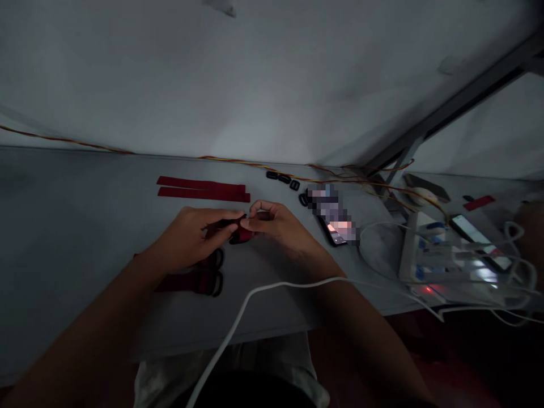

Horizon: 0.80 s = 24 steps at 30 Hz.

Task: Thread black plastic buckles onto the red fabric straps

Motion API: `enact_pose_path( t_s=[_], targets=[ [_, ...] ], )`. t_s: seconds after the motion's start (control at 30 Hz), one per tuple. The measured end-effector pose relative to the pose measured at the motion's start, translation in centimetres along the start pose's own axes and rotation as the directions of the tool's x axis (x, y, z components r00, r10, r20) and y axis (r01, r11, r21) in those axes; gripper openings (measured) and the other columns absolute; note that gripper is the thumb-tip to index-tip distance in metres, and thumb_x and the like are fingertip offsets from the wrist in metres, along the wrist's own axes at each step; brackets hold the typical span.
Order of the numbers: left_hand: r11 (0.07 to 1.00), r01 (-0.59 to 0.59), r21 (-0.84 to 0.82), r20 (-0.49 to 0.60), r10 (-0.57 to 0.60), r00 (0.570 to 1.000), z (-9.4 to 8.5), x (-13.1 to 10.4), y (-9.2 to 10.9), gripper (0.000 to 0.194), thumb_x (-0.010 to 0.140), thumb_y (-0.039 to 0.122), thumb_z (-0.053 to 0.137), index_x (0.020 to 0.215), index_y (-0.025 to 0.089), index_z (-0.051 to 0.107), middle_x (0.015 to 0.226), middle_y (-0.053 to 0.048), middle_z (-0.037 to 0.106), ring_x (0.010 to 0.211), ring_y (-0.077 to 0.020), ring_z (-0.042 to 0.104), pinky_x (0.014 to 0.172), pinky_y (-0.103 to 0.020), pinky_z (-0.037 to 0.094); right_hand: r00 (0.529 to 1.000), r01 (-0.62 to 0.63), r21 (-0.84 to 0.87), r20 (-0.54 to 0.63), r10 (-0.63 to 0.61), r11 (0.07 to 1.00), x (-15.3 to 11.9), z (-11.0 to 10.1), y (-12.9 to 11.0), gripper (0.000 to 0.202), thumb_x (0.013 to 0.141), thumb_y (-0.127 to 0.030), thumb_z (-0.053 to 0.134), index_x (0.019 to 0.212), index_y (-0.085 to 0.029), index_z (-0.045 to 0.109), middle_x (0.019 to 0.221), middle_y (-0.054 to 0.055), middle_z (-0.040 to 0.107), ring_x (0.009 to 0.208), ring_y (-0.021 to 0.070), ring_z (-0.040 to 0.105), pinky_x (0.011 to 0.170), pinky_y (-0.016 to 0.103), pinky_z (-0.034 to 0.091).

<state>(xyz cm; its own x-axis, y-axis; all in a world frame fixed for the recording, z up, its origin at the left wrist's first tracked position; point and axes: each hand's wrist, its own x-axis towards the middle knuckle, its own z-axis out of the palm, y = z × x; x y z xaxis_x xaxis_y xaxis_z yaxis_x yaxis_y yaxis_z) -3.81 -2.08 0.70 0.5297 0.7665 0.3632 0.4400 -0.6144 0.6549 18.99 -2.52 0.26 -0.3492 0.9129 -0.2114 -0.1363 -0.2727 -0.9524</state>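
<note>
Both hands meet over the middle of the table around a dark red strap (243,234) with a black buckle partly in it. My left hand (199,232) pinches the strap from the left, fingertips pressed together. From the right, my right hand (274,225) grips the same piece between thumb and fingers. The fingers hide much of the buckle. Below my left hand lie red straps (182,282) fitted with black rings (218,282). Two flat red strips (199,188) lie side by side behind the hands.
Black buckles (284,178) sit near the wall. At right are a lit phone (334,218), a power strip (419,249) with plugs and a second phone (480,241). A white cable (293,283) crosses over my right forearm. Thin wires (238,162) run along the wall.
</note>
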Motion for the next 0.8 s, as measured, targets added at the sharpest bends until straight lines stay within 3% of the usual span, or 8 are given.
enact_pose_path(
  t_s=[0.13, 0.27, 0.37, 0.5, 0.63, 0.7, 0.8],
  targets=[
    [0.999, -0.034, 0.021, 0.01, 0.034, 0.999, 0.0, 0.0, -0.9, 0.033, 0.101, 0.041, 0.065, 0.128, 0.027, 0.077, 0.114, -0.002, 0.082, 0.093, -0.0187, 0.08, 0.078, -0.024, 0.062, 0.997, 0.074, -0.1, 0.015, -0.073, 0.992, -0.1, 0.1, 0.0, 0.031, 0.076, -0.033, 0.09, 0.079, -0.019, 0.063, 0.074, -0.002, 0.07, 0.072, 0.0123, 0.063, 0.072, 0.027, 0.046],
    [0.997, -0.082, -0.013, 0.018, 0.082, 0.996, 0.2, 0.0, -1.5, 0.03, 0.1, 0.038, 0.067, 0.127, 0.029, 0.078, 0.114, 0.0, 0.082, 0.096, -0.018, 0.08, 0.087, -0.024, 0.062, 0.998, -0.041, -0.019, 0.049, 0.042, 0.999, -0.1, 0.0, 0.2, 0.033, 0.073, -0.034, 0.091, 0.081, -0.019, 0.062, 0.077, -0.001, 0.07, 0.07, 0.0124, 0.063, 0.068, 0.027, 0.047],
    [0.997, -0.07, -0.033, 0.045, 0.072, 0.996, 0.3, 0.1, -1.3, 0.029, 0.101, 0.035, 0.066, 0.126, 0.031, 0.078, 0.118, 0.0, 0.081, 0.1, -0.0182, 0.08, 0.089, -0.025, 0.062, 0.997, -0.009, -0.046, 0.079, 0.013, 0.999, 0.0, -0.1, 0.3, 0.033, 0.073, -0.033, 0.091, 0.08, -0.02, 0.061, 0.079, -0.002, 0.07, 0.073, 0.0126, 0.063, 0.072, 0.027, 0.048],
    [1.0, 0.0, -0.021, 0.079, 0.002, 0.997, 0.0, 0.2, -0.8, 0.031, 0.102, 0.035, 0.06, 0.128, 0.03, 0.078, 0.109, 0.0, 0.083, 0.084, -0.0169, 0.078, 0.073, -0.023, 0.058, 0.989, 0.144, -0.106, 0.06, -0.138, 0.984, 0.0, 0.1, 0.3, 0.031, 0.08, -0.033, 0.086, 0.081, -0.02, 0.057, 0.08, -0.003, 0.068, 0.075, 0.0111, 0.061, 0.072, 0.025, 0.046],
    [0.994, 0.096, -0.058, 0.109, -0.089, 0.99, -0.5, 0.2, -0.7, 0.04, 0.1, 0.045, 0.063, 0.136, 0.029, 0.073, 0.073, 0.003, 0.079, 0.047, -0.0116, 0.056, 0.048, -0.022, 0.041, 0.978, 0.209, -0.121, -0.003, -0.211, 0.97, 0.0, 0.5, 0.2, 0.036, 0.08, -0.039, 0.088, 0.082, -0.021, 0.056, 0.075, -0.004, 0.064, 0.07, 0.0106, 0.058, 0.069, 0.025, 0.043],
    [0.991, 0.105, -0.083, 0.105, -0.096, 0.99, -0.6, 0.2, -0.7, 0.043, 0.099, 0.047, 0.065, 0.138, 0.029, 0.071, 0.075, 0.003, 0.079, 0.044, -0.0103, 0.049, 0.046, -0.022, 0.038, 0.97, 0.231, -0.142, -0.038, -0.238, 0.963, 0.0, 0.6, 0.2, 0.04, 0.078, -0.042, 0.089, 0.08, -0.021, 0.055, 0.074, -0.004, 0.063, 0.07, 0.011, 0.058, 0.069, 0.025, 0.044],
    [0.996, 0.062, -0.067, 0.045, -0.059, 0.997, -0.4, 0.1, -0.8, 0.037, 0.098, 0.045, 0.066, 0.13, 0.031, 0.076, 0.089, 0.0, 0.083, 0.048, -0.011, 0.057, 0.049, -0.022, 0.043, 0.97, 0.222, -0.15, -0.061, -0.233, 0.963, 0.2, 0.7, 0.3, 0.044, 0.074, -0.045, 0.092, 0.078, -0.021, 0.055, 0.075, -0.003, 0.066, 0.071, 0.0113, 0.06, 0.07, 0.026, 0.047]
  ],
)
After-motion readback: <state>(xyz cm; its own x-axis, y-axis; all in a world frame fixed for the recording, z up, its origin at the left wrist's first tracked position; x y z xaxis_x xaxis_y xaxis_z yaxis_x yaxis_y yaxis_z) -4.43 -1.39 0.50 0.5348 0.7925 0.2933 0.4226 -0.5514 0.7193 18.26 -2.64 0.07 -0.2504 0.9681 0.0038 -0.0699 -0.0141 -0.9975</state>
